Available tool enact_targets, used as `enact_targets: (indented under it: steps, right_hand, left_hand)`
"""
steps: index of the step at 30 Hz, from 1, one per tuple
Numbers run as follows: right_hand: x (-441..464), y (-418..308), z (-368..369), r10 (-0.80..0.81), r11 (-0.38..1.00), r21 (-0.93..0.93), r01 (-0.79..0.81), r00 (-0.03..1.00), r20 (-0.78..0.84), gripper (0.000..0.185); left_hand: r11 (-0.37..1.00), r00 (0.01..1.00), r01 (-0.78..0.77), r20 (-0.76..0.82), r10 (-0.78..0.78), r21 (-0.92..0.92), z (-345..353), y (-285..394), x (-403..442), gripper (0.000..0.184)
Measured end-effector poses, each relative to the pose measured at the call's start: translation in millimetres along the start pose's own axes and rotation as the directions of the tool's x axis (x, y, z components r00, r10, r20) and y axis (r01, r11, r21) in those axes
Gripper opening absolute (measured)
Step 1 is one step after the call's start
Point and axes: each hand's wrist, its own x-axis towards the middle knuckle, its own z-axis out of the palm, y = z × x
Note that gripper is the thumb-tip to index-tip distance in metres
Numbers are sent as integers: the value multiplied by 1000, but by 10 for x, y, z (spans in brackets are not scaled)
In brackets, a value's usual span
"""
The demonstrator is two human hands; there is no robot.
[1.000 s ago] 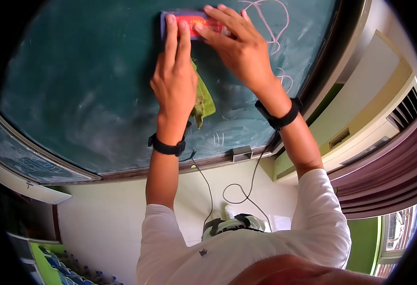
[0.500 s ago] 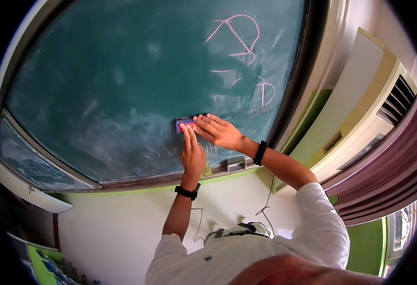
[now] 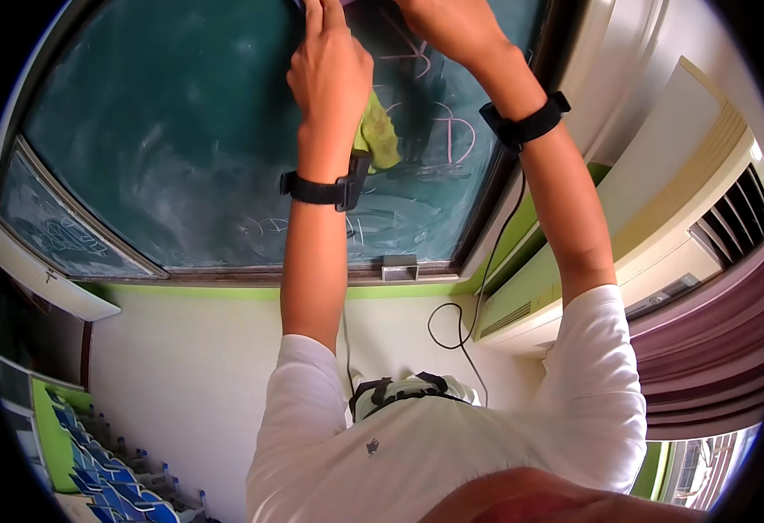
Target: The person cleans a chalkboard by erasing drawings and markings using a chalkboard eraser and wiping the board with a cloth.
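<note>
My left hand [image 3: 330, 83] is raised to the top edge of the view, its fingers closed on a chalkboard eraser [image 3: 363, 9]. Only a purple sliver of the eraser shows. A yellow-green cloth [image 3: 379, 135] hangs beside my left wrist; its upper part is hidden behind the hand. My right hand [image 3: 459, 30] reaches to the eraser's right side, with its fingertips cut off by the frame. Both hands are against the green chalkboard [image 3: 182, 131]. Pink chalk strokes [image 3: 450, 139] show between my forearms, and fainter white marks lie lower down.
A small grey box [image 3: 399, 268] sits on the board's bottom ledge. A black cable [image 3: 460, 336] loops over the floor at the right. Beside the board stands a tall cream air conditioner [image 3: 661, 235], with a purple curtain [image 3: 713, 349] beyond. Blue chairs [image 3: 103, 471] are at lower left.
Both hands have moved up the board with the eraser, from its lower part to beyond the top of the view. More of the cloth now shows. The camera view has shifted slightly.
</note>
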Motion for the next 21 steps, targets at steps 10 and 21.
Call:
enact_targets:
  steps: [10, 21]
  right_hand:
    - [-565, -123, 380, -7, 994, 106, 18, 994, -109, 39]
    - [-1757, -789, 321, -260, 959, 185, 217, 932, 252, 40]
  left_hand:
    - [931, 911, -353, -192, 365, 95, 23, -559, 40, 38]
    - [854, 881, -472, 156, 447, 219, 652, -1093, -1395, 19]
